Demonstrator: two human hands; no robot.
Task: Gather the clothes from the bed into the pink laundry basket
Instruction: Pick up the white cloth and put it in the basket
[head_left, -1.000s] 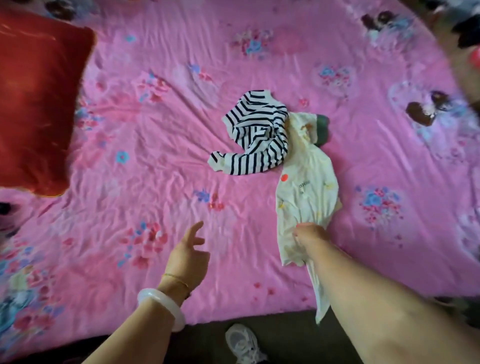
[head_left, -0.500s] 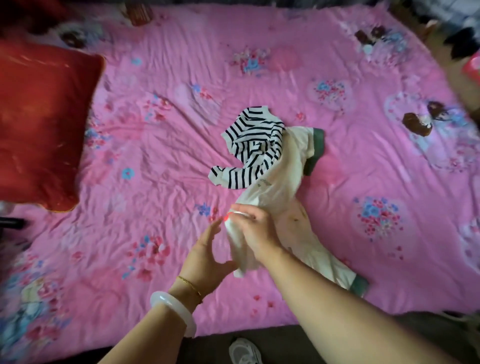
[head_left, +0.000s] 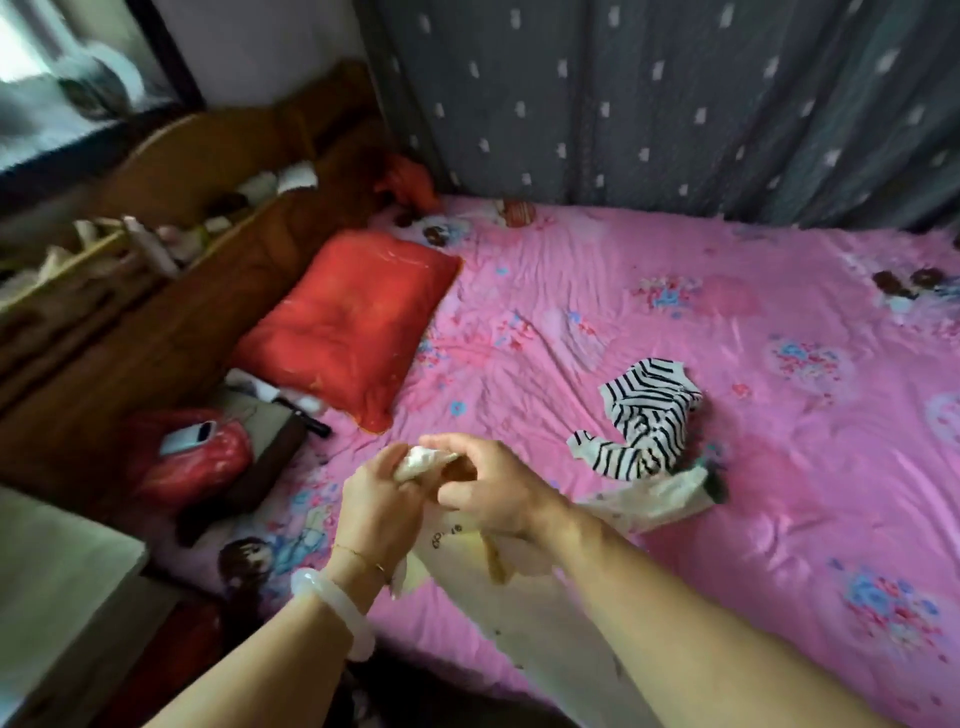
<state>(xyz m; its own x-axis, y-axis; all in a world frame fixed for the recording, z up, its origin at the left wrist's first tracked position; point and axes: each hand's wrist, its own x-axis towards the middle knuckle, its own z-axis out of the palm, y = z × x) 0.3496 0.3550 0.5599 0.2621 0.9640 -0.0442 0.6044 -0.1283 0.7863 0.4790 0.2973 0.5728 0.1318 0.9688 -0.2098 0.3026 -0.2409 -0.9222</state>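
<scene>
Near the front edge of the pink bed (head_left: 779, 519), small dark printed marks show on the cream garment (head_left: 524, 613), too blurred to read. The 2 hands are close together: the left hand (head_left: 382, 506) and the right hand (head_left: 493, 491) both curl around its bunched top, while the rest hangs down and trails right. The striped top (head_left: 644, 421) lies just beyond, right of the red pillow (head_left: 348, 322).

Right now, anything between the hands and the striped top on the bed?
Nothing visible. The striped top lies open on the pink sheet, but both hands, left hand and right hand, grip the cream garment.
</scene>
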